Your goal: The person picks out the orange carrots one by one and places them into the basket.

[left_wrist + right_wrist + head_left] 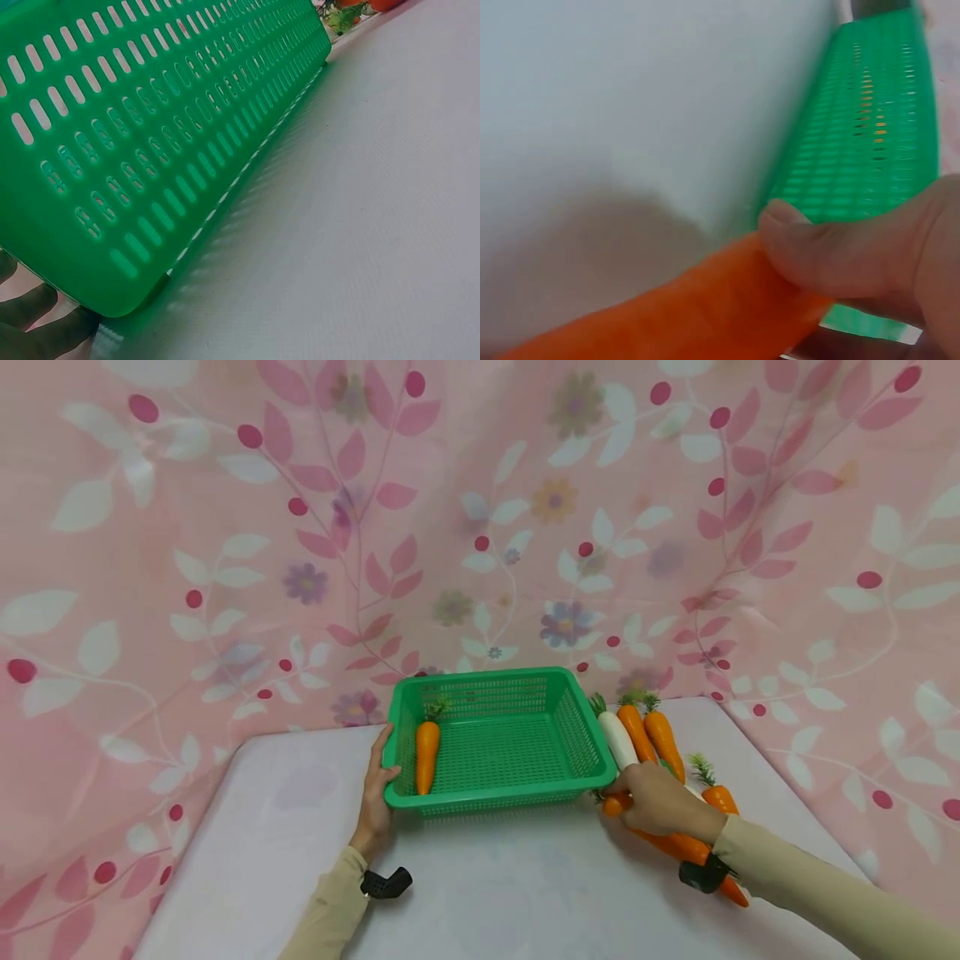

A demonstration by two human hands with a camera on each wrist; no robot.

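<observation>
The right hand (656,800) curls around an orange carrot (705,307) lying at four o'clock from the green basket (577,727). The carrot looks light, hard and smooth; its thick middle seems best to grab. The left hand (377,793) grips the basket's nine o'clock rim.

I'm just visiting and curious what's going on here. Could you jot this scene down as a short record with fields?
Surface: white table, pink floral cloth behind
Container: green basket, one carrot inside
Left hand: holds the basket's left rim
Right hand: grips an orange carrot beside the basket's right corner
Pile at right: white radish and more carrots
</observation>
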